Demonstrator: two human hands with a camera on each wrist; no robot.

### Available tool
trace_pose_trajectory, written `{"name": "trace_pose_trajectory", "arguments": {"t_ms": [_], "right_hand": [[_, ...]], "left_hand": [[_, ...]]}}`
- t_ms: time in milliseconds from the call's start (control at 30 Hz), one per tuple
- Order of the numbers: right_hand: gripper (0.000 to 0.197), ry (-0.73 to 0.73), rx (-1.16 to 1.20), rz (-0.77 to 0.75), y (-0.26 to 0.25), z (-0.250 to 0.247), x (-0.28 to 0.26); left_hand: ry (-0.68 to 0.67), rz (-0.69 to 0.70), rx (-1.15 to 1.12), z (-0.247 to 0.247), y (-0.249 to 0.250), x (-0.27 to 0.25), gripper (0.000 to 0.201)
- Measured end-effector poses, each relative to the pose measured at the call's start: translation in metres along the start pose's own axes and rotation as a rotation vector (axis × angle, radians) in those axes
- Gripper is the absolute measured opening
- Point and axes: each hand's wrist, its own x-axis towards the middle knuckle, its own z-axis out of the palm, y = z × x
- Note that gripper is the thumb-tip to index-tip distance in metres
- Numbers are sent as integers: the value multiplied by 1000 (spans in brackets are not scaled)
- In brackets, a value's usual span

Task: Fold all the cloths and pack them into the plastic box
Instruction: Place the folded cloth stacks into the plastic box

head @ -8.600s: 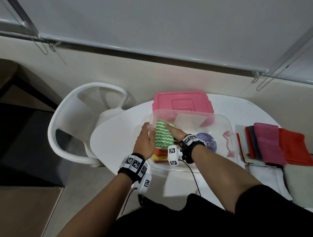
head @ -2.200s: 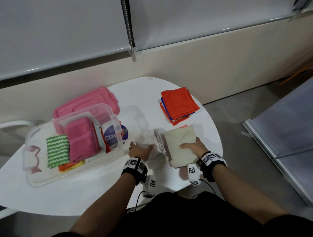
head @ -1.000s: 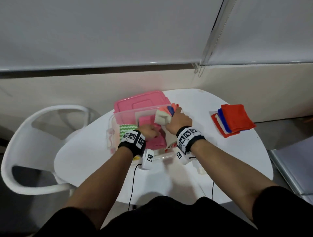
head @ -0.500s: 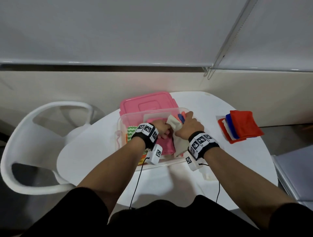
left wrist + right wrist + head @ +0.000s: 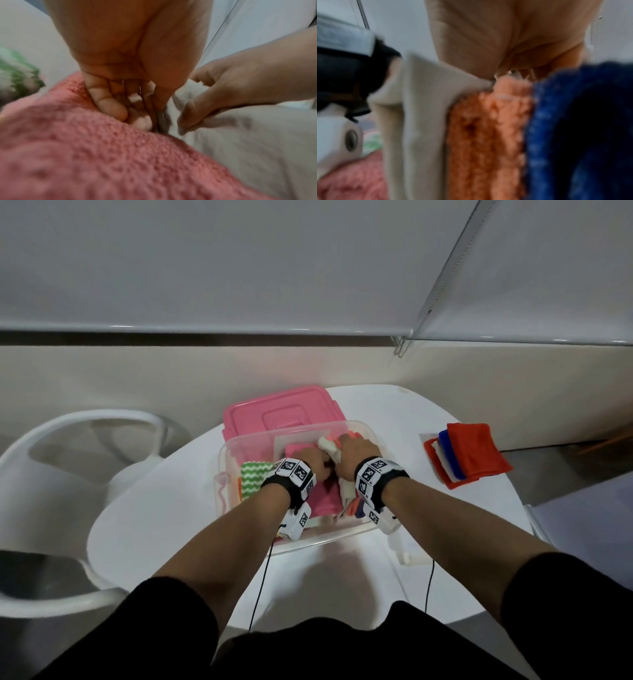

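The clear plastic box point(image 5: 222, 463) stands mid-table and both hands are inside it. My right hand point(image 5: 354, 455) grips a stack of folded cloths point(image 5: 329, 445) that stands on edge at the box's right side; its layers are cream point(image 5: 416, 108), orange point(image 5: 484, 128) and blue point(image 5: 573, 121). My left hand point(image 5: 318, 465) sits just left of the stack. Its curled fingers point(image 5: 109, 106) hook the folded pink cloth point(image 5: 102, 155) and hold it away from the cream layer. A green zigzag cloth point(image 5: 251, 475) lies at the box's left end.
The pink lid point(image 5: 277, 409) lies behind the box. A pile of red, blue and white cloths point(image 5: 476, 453) sits on the round white table point(image 5: 154, 525) to the right. A white chair point(image 5: 85, 440) stands at the left, close to the table edge.
My right hand carried the cream-topped stack from the table to the box. Over the last second both hands have sunk lower, and the stack now sits deeper beside the pink cloth.
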Motion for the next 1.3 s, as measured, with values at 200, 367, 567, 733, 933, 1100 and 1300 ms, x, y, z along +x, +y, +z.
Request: {"name": "trace_pose_trajectory", "arguments": {"t_ms": [200, 367, 567, 733, 933, 1100, 1300], "right_hand": [[36, -124, -185, 3, -7, 9, 20], [45, -422, -267, -57, -15, 1, 22], [76, -287, -519, -261, -14, 14, 11], [73, -508, -272, -188, -10, -5, 20], [49, -554, -65, -110, 1, -41, 7], [20, 34, 320, 85, 39, -55, -9], [52, 60, 476, 254, 90, -22, -45]], "left_hand": [[-51, 71, 14, 6, -15, -9, 42], [-42, 95, -76, 6, -25, -11, 52], [-22, 82, -87, 10, -24, -6, 52], [18, 64, -35, 14, -20, -3, 46], [4, 25, -51, -3, -1, -9, 32], [266, -11, -46, -20, 11, -13, 21], [175, 244, 433, 6, 37, -4, 57]]}}
